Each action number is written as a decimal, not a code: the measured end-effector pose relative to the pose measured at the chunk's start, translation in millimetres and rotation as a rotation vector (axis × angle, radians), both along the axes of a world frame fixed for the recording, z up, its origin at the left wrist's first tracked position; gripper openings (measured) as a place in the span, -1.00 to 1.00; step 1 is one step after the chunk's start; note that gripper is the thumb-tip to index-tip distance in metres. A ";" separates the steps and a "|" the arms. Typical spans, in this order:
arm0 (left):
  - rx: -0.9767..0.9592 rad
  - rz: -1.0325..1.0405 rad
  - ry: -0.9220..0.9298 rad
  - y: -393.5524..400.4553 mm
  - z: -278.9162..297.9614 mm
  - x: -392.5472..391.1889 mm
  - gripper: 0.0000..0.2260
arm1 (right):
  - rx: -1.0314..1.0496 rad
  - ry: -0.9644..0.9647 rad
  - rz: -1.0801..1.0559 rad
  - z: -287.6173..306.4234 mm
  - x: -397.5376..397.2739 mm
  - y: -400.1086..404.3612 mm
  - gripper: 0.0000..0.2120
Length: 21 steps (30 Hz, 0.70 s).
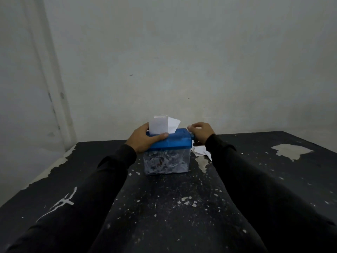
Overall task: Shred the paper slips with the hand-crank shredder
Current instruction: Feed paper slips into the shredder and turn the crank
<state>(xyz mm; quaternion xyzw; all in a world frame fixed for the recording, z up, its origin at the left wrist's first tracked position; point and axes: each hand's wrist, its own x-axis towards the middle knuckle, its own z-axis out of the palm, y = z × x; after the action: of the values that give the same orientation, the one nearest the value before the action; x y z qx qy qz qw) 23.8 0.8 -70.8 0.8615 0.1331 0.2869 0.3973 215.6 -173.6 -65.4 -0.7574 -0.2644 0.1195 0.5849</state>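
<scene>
A small hand-crank shredder (175,141) with a blue lid and a clear bin full of shreds (166,164) stands on the black table (164,207). White paper slips (160,125) stick upright out of the lid's slot. My left hand (144,139) grips the lid's left end, thumb along the front edge. At the shredder's right end my right hand (200,133) curls around the crank; the crank itself is mostly hidden by the fingers.
More white paper slips (201,151) lie on the table just right of the shredder, partly under my right sleeve. The tabletop's black coating is chipped in patches. A pale wall stands close behind the table; the left table edge runs diagonally.
</scene>
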 end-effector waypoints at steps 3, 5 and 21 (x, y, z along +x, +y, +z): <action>-0.020 -0.036 0.000 -3.4 3.0 -2.6 -0.09 | -0.033 0.032 -0.017 -22.6 -4.5 -3.3 -0.78; -0.035 -0.047 -0.007 -2.7 3.3 -3.2 -0.06 | -0.159 -0.016 -0.006 -34.4 -9.0 -12.0 -0.67; -0.038 -0.068 0.017 -2.3 8.7 0.4 -0.12 | 0.102 0.184 0.272 32.9 -26.1 -51.7 -0.84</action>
<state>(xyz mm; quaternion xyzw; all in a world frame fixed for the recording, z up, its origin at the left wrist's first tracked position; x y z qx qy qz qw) 24.2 -1.5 -62.1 0.8602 0.1126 0.2633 0.4220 189.5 -225.3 -32.5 -0.6697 -0.3156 0.2527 0.6229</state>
